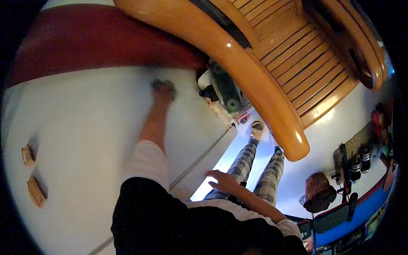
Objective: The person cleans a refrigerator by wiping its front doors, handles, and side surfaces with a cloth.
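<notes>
My left hand point(162, 92) is stretched out against the pale wall point(93, 123). It is blurred, and a dark, cloth-like thing point(171, 88) shows around its fingers. What exactly that thing is cannot be made out. In front of my waist, above my checked trousers point(242, 163), my right hand point(223, 182) hangs bent with its fingers apart and nothing in it. The curved arm of a slatted wooden bench point(263, 89) stands beyond it.
Between bench and wall lies a pile with a dark green object point(226, 87). Two small wood-coloured blocks point(37, 192) sit on the pale surface at left. To the right are a brown bag point(318, 191) and dumbbells point(356, 168). A dark red surface point(97, 38) borders the top.
</notes>
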The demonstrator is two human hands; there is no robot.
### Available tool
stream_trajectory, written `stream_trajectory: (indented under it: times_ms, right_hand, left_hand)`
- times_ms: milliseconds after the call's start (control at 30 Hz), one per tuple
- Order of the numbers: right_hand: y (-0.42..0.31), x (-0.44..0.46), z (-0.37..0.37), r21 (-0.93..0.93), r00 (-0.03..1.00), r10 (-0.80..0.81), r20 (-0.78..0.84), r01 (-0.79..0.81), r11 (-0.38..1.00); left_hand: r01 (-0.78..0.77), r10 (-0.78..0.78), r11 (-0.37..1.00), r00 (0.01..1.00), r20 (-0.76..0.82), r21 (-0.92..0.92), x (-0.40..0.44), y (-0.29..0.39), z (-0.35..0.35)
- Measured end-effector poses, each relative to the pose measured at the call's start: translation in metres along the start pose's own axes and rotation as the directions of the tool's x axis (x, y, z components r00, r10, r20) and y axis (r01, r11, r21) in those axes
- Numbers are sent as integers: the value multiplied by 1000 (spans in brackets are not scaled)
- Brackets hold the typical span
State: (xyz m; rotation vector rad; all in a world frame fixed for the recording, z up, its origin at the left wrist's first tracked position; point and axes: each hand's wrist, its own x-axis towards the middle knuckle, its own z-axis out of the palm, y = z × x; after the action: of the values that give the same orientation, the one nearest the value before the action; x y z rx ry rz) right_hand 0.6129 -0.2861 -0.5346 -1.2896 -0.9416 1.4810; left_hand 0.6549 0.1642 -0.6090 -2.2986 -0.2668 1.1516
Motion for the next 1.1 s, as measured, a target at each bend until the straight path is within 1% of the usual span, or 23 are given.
stream_trajectory:
  times_ms: [100,133,167,200,267,300,333,367,400,433,467,533,567,600,667,700,733,800,833,900,967,1000,1100]
  right_hand:
    - [11,-3,12,-24,997,-31,-70,30,999]
    - [11,-3,11,36,994,-33,-104,37,999]
    - [10,-2,12,97,990,-32,-137,46,994]
    - [15,0,16,46,985,-75,-156,83,995]
    - [15,0,15,28,991,-44,-129,48,998]
    - [13,-3,14,5,994,-18,-107,18,1000]
    - [4,-7,9,98,990,-23,-142,37,994]
    - [4,-9,7,96,989,-23,-147,38,995]
    - [5,-14,8,48,995,12,-100,-7,999]
    - [6,-21,12,-1,997,49,-55,-49,999]
    - [12,-25,19,54,997,62,-37,-60,997]
    - [17,-36,23,46,998,49,-42,-47,998]
    - [19,-40,24,34,999,34,-39,-33,999]
    - [25,-43,28,-47,996,74,-40,-76,996]
    - [19,-54,20,-5,990,98,-100,-99,995]
    - [15,-58,12,26,983,112,-145,-109,994]
    - [10,-62,6,-40,982,52,-183,-60,997]
    - [2,-65,-1,-16,961,110,-255,-118,993]
    - [0,-65,-1,11,936,162,-312,-167,986]
    - [0,-62,5,-12,917,98,-386,-112,994]
    - [-9,-60,6,51,898,103,-428,-90,995]
    - [-18,-62,6,44,882,93,-461,-82,996]
    - [-17,-68,16,78,879,84,-469,-53,996]
  left_hand:
    - [309,-312,950,946,-92,-51,30,-88,-11]
    - [386,-398,916,908,-127,-107,37,-107,-11]
    - [391,-412,910,887,-209,-135,41,-114,-10]
    - [351,-383,924,869,-314,-154,40,-108,-7]
    - [161,-177,984,816,-551,-77,32,-70,-1]
    - [65,-55,998,897,-438,8,5,-27,-29]
    - [21,-46,998,866,-497,-55,10,14,18]
    - [-86,57,994,921,-385,-59,-7,60,28]
    - [-232,211,969,956,-205,-85,-36,112,23]
    - [-362,349,921,931,-107,-141,-65,159,19]
    - [-458,457,868,888,-55,-192,-88,194,17]
    - [-560,573,794,820,-18,-237,-118,228,9]
    - [-570,581,789,813,-21,-229,-117,233,17]
    - [-553,570,813,820,54,-183,-111,230,18]
    - [-525,531,847,823,201,-88,-99,218,16]
    - [-445,487,864,858,166,-235,-92,171,-24]
    - [-273,336,934,889,312,-230,-79,138,-32]
    - [-167,176,982,978,115,-82,-62,104,-20]
    - [-159,172,983,972,158,-89,-65,92,-34]
    - [-143,162,985,956,246,-94,-73,71,-56]
    - [-139,157,987,946,283,-84,-79,78,-55]
    - [-197,224,971,948,225,-137,-82,108,-28]
    - [-279,344,926,901,265,-253,-141,195,-59]
